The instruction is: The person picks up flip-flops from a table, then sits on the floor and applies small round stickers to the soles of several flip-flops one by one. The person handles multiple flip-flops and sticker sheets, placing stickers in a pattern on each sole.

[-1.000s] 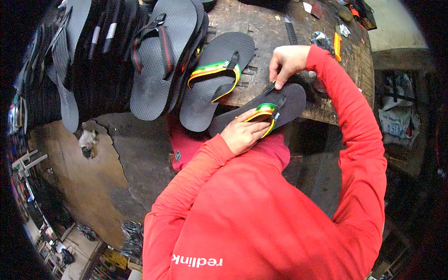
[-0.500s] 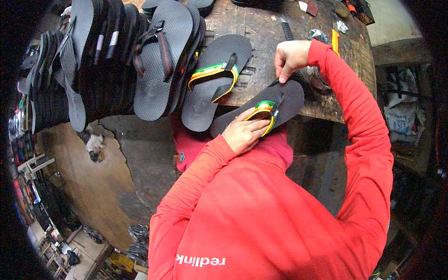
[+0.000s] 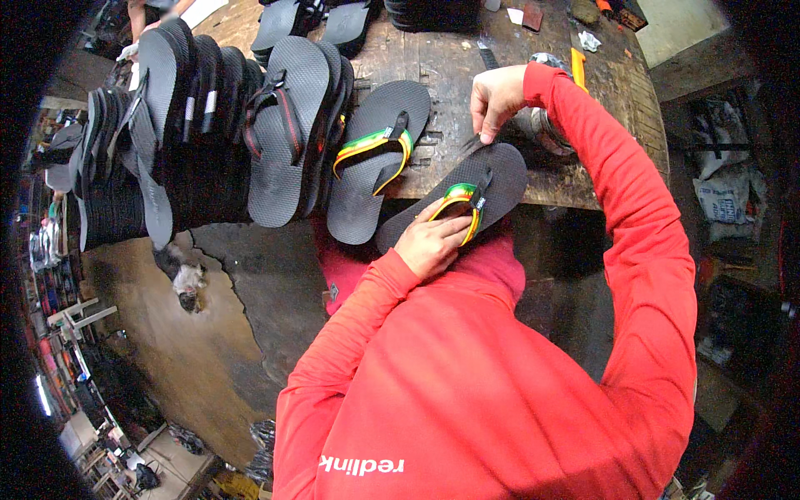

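A black flip-flop point(image 3: 500, 182) with a green, yellow and red strap lies tilted across my lap at the table's front edge. My left hand point(image 3: 431, 243) holds it, fingers curled over the strap. Just past its upper edge, my right hand point(image 3: 497, 102) is closed in a pinch on a thin black strip point(image 3: 473, 143), which is blurred; whether it still touches the sole I cannot tell. A second flip-flop point(image 3: 360, 200) with the same colours rests to the left, partly over the edge.
Flip-flops with red-stitched straps point(image 3: 279, 179) and tall stacks of black soles point(image 3: 154, 200) fill the table's left. A yellow-handled tool point(image 3: 578, 68) and a roll of clear tape point(image 3: 546, 133) sit by my right arm. Another person's hand point(image 3: 137, 18) shows far left. A furry animal point(image 3: 188, 287) is on the floor.
The whole view has shifted a little. My right hand has moved slightly left, and the black strip now sticks out past the sole's edge over the table. My left hand keeps its hold.
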Demonstrator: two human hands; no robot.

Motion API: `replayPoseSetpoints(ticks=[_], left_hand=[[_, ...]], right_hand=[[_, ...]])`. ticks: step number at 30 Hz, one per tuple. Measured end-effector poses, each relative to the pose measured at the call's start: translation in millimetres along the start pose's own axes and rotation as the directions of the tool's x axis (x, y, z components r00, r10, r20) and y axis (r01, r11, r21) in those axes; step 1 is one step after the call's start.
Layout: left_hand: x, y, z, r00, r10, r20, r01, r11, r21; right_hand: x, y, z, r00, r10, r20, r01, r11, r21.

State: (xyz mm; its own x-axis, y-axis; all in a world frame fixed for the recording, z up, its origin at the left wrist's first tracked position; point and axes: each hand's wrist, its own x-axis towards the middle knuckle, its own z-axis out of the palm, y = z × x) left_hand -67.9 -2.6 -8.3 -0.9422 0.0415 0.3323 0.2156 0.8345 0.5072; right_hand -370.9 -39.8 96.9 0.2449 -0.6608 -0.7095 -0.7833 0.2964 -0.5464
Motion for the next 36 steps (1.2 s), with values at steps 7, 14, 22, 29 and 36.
replayPoseSetpoints(ticks=[7,14,22,29,36], left_hand=[[0,1,1,1.000,0.012,0.011,-0.012,0.999,0.031],[0,4,2,1.000,0.005,0.012,-0.006,0.999,0.043],[7,10,-7,1.000,-0.018,0.002,0.018,1.000,0.024],[63,3,-5,0.909,-0.260,-0.324,0.332,0.924,0.188],[65,-23,8,0.846,-0.295,-0.444,0.259,0.955,-0.142]], right_hand=[[27,-26,16,0.984,-0.093,0.150,0.121,0.975,-0.188],[26,-30,15,0.986,-0.088,0.140,0.117,0.969,-0.215],[9,-33,13,0.979,-0.202,-0.035,0.191,0.961,-0.199],[-86,-10,29,0.530,-0.279,-0.800,0.328,0.938,-0.110],[-122,21,183,0.261,0.444,-0.857,0.462,0.722,0.515]])
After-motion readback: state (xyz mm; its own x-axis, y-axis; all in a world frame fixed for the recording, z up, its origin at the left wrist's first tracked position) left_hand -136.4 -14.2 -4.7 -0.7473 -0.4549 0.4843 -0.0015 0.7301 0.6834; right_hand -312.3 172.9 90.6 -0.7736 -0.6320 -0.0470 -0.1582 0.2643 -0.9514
